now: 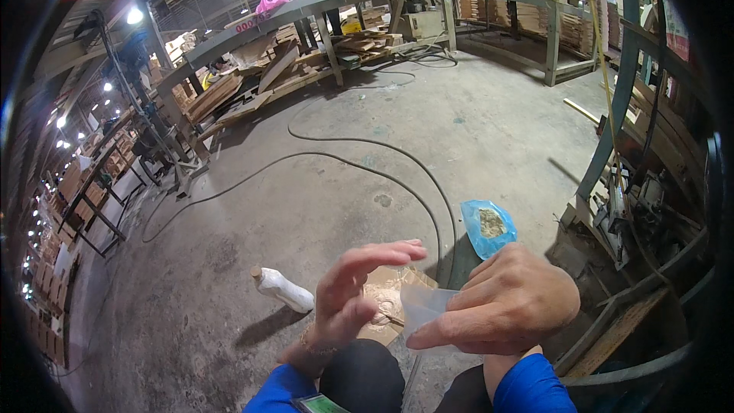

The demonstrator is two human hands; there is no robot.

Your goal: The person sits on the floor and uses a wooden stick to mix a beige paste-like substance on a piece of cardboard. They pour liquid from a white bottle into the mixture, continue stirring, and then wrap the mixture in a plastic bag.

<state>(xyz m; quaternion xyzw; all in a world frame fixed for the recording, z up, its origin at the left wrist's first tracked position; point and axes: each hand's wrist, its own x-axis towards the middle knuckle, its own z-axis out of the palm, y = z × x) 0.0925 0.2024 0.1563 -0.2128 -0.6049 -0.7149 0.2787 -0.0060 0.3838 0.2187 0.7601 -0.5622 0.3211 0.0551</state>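
The step in hand looks like opening a small clear plastic bag [423, 307], held low over the floor [489, 130] above the knees. The right hand [511, 302] pinches its edge; the left hand [353, 291] hovers spread open, holding nothing (fingers fanned). Next, the mouth probably needs parting with both hands.

Blue bag [488, 228] — white bottle [283, 289] — brown cardboard [386, 291]
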